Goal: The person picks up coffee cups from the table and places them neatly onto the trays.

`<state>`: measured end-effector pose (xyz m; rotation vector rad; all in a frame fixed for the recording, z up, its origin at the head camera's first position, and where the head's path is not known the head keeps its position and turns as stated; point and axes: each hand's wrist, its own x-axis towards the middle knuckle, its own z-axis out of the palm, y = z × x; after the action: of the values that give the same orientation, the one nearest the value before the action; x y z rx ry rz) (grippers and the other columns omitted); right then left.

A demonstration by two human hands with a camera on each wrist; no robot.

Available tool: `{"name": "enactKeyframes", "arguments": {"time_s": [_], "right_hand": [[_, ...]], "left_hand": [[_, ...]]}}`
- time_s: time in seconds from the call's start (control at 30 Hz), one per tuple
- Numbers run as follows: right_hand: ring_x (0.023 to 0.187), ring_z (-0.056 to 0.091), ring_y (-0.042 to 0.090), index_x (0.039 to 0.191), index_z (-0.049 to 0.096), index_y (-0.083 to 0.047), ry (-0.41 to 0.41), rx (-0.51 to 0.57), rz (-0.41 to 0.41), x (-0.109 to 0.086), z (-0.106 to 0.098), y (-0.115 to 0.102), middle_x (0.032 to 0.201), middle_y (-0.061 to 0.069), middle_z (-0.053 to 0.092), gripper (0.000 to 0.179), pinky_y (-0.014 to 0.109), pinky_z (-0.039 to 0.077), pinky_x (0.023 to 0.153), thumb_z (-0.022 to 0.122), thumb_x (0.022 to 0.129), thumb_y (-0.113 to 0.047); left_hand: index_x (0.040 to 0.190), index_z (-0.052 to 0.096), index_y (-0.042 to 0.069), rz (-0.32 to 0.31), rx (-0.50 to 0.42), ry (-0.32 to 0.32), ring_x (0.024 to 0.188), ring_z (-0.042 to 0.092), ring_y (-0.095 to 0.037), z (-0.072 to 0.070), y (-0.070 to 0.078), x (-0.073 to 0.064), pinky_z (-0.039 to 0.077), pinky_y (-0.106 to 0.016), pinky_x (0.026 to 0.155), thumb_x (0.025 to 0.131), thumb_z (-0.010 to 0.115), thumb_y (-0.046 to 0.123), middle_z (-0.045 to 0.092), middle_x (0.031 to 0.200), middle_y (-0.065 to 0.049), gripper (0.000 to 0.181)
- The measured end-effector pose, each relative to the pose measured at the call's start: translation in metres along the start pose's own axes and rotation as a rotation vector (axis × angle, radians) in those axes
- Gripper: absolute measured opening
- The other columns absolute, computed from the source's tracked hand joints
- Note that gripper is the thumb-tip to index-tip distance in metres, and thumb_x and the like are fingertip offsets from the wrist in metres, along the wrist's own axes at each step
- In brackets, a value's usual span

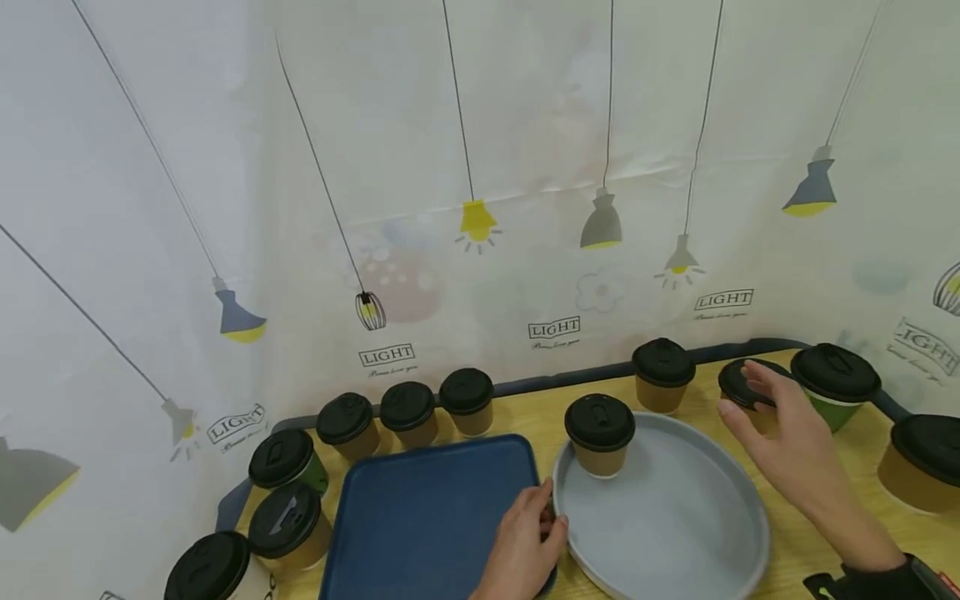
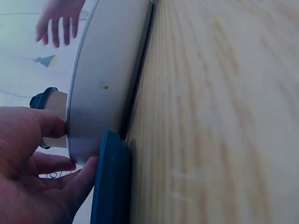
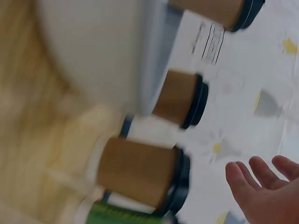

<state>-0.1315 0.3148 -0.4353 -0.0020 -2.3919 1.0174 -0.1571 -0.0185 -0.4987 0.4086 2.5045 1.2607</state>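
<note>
My left hand (image 1: 521, 542) is at the left edge of a round grey tray (image 1: 667, 517), its bent fingers and thumb gripping the rim. In the left wrist view, the fingertips (image 2: 58, 125) meet the tray's side close to a blue tray (image 2: 112, 182). One brown paper cup with a black lid (image 1: 600, 433) stands on the grey tray near its far left rim. Above the table at the right, my right hand (image 1: 795, 450) is raised with fingers spread and holds nothing. It overlaps a lidded brown cup (image 1: 738, 387) in the head view; the right wrist view shows it apart from the cups.
A rectangular blue tray (image 1: 435, 517) lies left of the grey one. Several lidded cups, brown ones (image 1: 408, 417) and a green one (image 1: 288, 462), line the table's back and left. More stand at right, including a green cup (image 1: 834, 387) and a brown cup (image 1: 926, 462). A patterned curtain (image 1: 510, 275) hangs behind.
</note>
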Motion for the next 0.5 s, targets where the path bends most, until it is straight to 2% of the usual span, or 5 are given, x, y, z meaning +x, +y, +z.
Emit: {"name": "enactKeyframes", "arguments": {"time_s": [0.17,0.3,0.33,0.43,0.5], "right_hand": [[0.128,0.044,0.055,0.160,0.029,0.003,-0.008,0.026,0.096,-0.004,-0.006,0.021,0.150,0.033,0.040,0.070,-0.002,0.029,0.083,0.061,0.106,-0.029],[0.127,0.044,0.056,0.161,0.029,0.000,0.001,-0.002,0.160,-0.008,-0.011,0.032,0.151,0.034,0.041,0.069,0.000,0.032,0.081,0.059,0.107,-0.031],[0.128,0.043,0.057,0.161,0.028,0.001,0.008,-0.015,0.179,-0.009,-0.012,0.034,0.151,0.035,0.040,0.070,0.004,0.037,0.090,0.058,0.107,-0.032],[0.129,0.040,0.059,0.161,0.026,0.003,0.040,-0.068,0.224,-0.014,-0.018,0.036,0.152,0.037,0.035,0.069,0.037,0.045,0.109,0.055,0.108,-0.032],[0.131,0.037,0.062,0.161,0.024,0.005,0.075,-0.108,0.247,-0.017,-0.024,0.035,0.153,0.039,0.032,0.069,0.063,0.039,0.107,0.052,0.110,-0.030]], "left_hand": [[0.144,0.053,0.000,-0.068,-0.017,-0.007,0.091,0.060,-0.017,-0.008,-0.005,-0.006,0.054,-0.042,0.075,0.101,0.068,0.022,0.057,0.116,-0.005,0.050],[0.143,0.052,0.000,-0.067,-0.031,0.001,0.096,0.062,-0.021,-0.014,-0.005,-0.007,0.055,-0.045,0.078,0.101,0.066,0.021,0.056,0.119,-0.008,0.049],[0.144,0.051,0.000,-0.066,-0.030,0.006,0.099,0.063,-0.023,-0.016,-0.004,-0.006,0.056,-0.045,0.080,0.101,0.066,0.022,0.056,0.122,-0.009,0.050],[0.148,0.049,-0.001,-0.058,-0.024,0.027,0.108,0.064,-0.027,-0.018,-0.001,-0.002,0.057,-0.046,0.086,0.102,0.065,0.023,0.055,0.132,-0.013,0.054],[0.150,0.049,0.000,-0.042,-0.007,0.038,0.113,0.063,-0.029,-0.019,0.001,0.002,0.057,-0.047,0.089,0.103,0.064,0.024,0.055,0.136,-0.014,0.054]]}}
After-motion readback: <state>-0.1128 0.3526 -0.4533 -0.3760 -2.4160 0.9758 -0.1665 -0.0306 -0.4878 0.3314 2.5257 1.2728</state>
